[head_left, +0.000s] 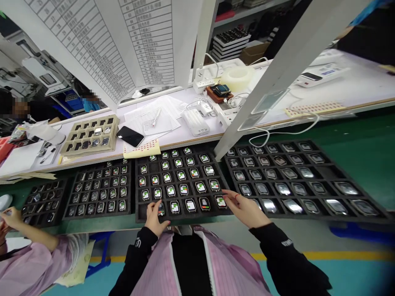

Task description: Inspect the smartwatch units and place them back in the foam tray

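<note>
A black foam tray (pixel 138 193) in front of me holds several small square watch bodies with lit screens. My left hand (pixel 155 218) is at the tray's near left corner, fingers pinched on one watch body (pixel 161 209). My right hand (pixel 245 207) lies over the tray's near right corner, fingers stretched out, fingertips beside a lit watch body (pixel 220 201); it holds nothing.
A wider black tray (pixel 324 170) of dark-screened units lies to the right, two more trays (pixel 98 193) to the left. A white post (pixel 277 78) slants down between trays. The bench behind holds a beige tray (pixel 89 135), phone (pixel 130 136), papers. Another person's hand (pixel 10 216) is at the left.
</note>
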Demonstrator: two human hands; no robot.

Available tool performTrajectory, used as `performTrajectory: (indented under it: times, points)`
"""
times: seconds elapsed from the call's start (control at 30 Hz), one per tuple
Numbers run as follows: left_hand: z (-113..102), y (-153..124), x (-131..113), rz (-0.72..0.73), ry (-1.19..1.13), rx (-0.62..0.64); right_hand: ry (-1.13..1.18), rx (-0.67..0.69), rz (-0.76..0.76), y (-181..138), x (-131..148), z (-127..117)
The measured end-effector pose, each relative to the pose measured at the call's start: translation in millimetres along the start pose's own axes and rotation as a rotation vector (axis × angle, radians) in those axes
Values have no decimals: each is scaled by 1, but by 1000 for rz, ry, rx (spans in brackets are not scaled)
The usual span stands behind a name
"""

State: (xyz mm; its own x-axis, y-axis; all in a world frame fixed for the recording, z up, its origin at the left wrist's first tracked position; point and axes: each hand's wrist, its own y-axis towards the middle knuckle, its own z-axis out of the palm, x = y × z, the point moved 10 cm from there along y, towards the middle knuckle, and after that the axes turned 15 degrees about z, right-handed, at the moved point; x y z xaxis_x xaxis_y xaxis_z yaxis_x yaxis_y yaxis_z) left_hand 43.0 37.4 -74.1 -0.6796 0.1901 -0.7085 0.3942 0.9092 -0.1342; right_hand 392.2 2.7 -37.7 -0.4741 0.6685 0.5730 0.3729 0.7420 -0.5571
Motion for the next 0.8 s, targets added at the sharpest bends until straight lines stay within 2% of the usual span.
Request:
performTrajectory:
  times: [0.1,0.2,0.3,0.4,0.47,0.57,0.67,0.73,0.8]
  points:
    - [-6,-4,-7,-8,142,-71,-96,-40,44,5,-14,1]
    - [-10,-3,-23,45,210,-157,-139,-49,85,9,-24,8]
    - [-4,5,-39,117,191,-149,-249,-72,140,14,-34,17]
    - [-7,13,-35,90,208,-175,-356,-124,142,21,-35,21]
    - [-21,17,-23,25,260,-229,-385,-150,125,25,-32,22]
    - [-54,23,-2,-65,356,-325,-390,-161,113,31,-29,24]
    - [-75,28,4,-73,352,-364,-379,-163,107,34,-28,25]
    - [-68,33,-2,-29,245,-309,-365,-156,103,35,-28,25]
    - [-44,36,-14,17,128,-185,-349,-143,102,36,-29,25]
